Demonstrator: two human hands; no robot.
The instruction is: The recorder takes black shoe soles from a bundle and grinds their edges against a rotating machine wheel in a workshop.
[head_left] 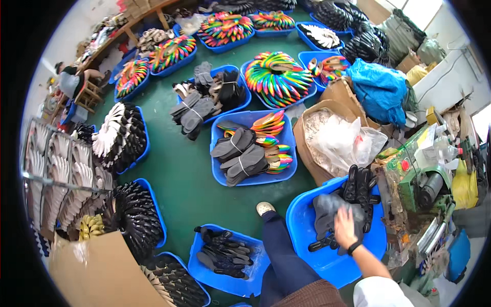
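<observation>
My right hand (346,228), with a dark band at the wrist, reaches into a blue tub (327,262) at the lower right. It is over grey, flat, sole-shaped pieces (327,209), which are blurred around the fingers. Motion smears the fingers too, so whether they grip a piece cannot be made out. Beside the hand, black sole-shaped pieces (358,184) lie against the tub's far side, and a few more black ones stick out near its left wall. My left hand is out of view.
Ahead, a blue tub (217,175) holds tied grey bundles (245,165) and rainbow-striped soles (268,124). Another tub (232,286) with dark pieces stands left of my leg. Several more tubs line the green floor (176,197). An open carton (307,133) and a cluttered bench (399,220) border the right.
</observation>
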